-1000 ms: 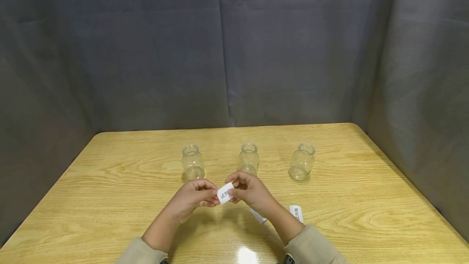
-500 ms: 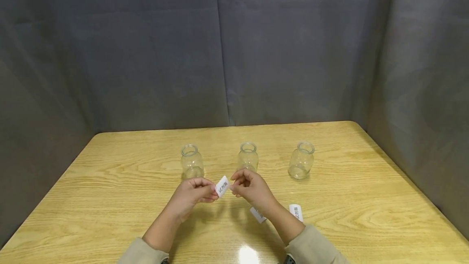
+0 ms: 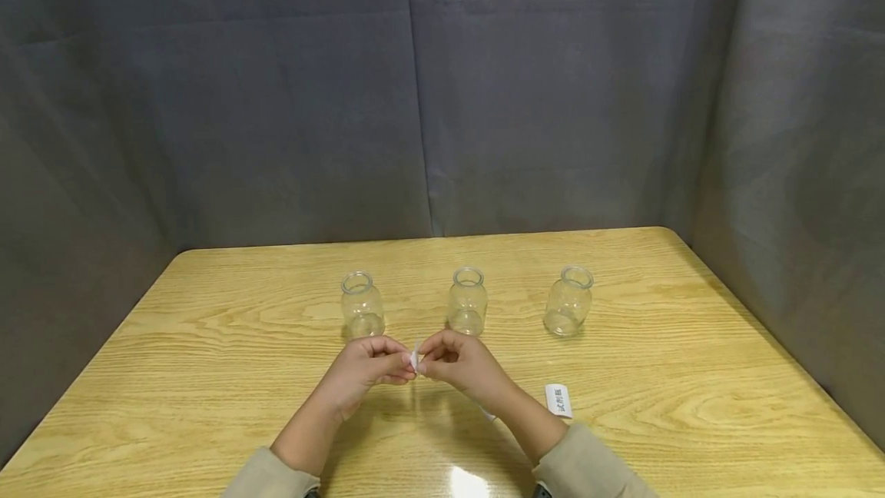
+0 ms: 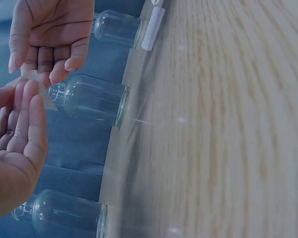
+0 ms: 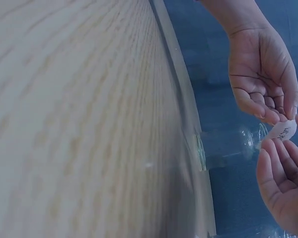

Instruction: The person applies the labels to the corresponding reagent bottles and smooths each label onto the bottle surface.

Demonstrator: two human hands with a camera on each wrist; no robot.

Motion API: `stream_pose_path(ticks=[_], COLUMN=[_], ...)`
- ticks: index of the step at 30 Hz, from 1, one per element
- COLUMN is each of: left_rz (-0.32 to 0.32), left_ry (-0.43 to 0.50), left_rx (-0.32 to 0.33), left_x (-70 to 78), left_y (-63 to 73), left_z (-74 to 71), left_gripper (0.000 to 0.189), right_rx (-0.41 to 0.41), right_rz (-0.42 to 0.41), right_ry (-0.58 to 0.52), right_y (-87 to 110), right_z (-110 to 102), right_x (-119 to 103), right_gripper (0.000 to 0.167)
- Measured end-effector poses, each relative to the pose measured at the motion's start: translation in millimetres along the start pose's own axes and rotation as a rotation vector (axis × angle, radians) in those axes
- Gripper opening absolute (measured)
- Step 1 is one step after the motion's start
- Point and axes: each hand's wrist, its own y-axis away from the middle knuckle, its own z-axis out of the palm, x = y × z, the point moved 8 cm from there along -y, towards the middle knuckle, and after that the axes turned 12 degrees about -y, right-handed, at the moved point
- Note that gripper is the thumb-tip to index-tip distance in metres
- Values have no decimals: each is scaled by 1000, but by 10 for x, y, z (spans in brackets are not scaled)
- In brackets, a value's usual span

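Note:
A small white paper label [image 3: 415,360] with dark printed characters is seen nearly edge-on between both hands, above the table. My left hand [image 3: 369,375] pinches its left side between thumb and fingers. At the other edge, the thumb and fingertips of my right hand [image 3: 466,363] grip it. In the right wrist view the label [image 5: 282,130] looks bent, with writing facing the camera. A second label [image 3: 558,400] lies on the table right of my right forearm. One more label [image 3: 488,413] is mostly hidden under that forearm.
Three open glass jars stand upright in a row beyond the hands: a left jar [image 3: 362,306], a middle jar [image 3: 468,302] and a right jar [image 3: 568,302]. The wooden table [image 3: 207,375] ends at a grey cloth backdrop [image 3: 290,114].
The right hand has let go of the label's edge and come back left to grip it again. The label has turned from face-on to nearly edge-on. The left hand has barely moved.

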Motion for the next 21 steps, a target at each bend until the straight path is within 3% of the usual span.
stream_pose_path(ticks=[21], left_rz=[34], left_ry=[-40], left_rx=[-71], left_x=[-11], left_y=[12], left_z=[60], left_gripper=[15], right_rx=[-14], right_rz=[14], right_ry=[-76], right_y=[2], right_z=[44], right_x=[68], right_gripper=[17])
